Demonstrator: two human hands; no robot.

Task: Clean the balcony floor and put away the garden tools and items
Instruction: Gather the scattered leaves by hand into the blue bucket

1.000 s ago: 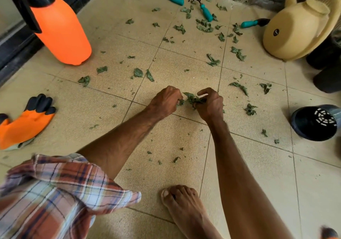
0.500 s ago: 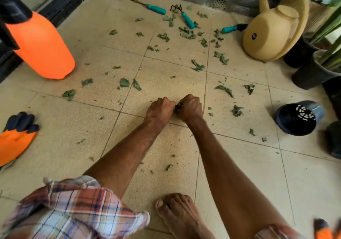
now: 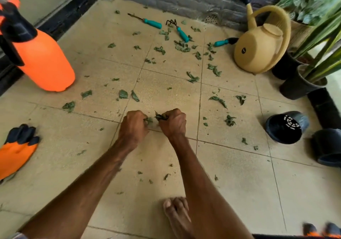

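Head view: the left hand (image 3: 133, 127) and right hand (image 3: 173, 124), fingers curled, meet low over the tiled floor (image 3: 230, 183), each gripping part of a leaf clump (image 3: 160, 117). A teal-handled hand rake (image 3: 178, 29) lies well beyond, near the wall.

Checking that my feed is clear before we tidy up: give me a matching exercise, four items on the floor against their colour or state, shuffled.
Things:
1 sprayer
2 watering can
3 empty pot
4 glove

Descriptions:
A black, lying on its side, slotted base showing
B orange with black fingertips
C tan, with a looped handle
D orange body, black top

Pairs: 1-D; 2-C; 3-A; 4-B
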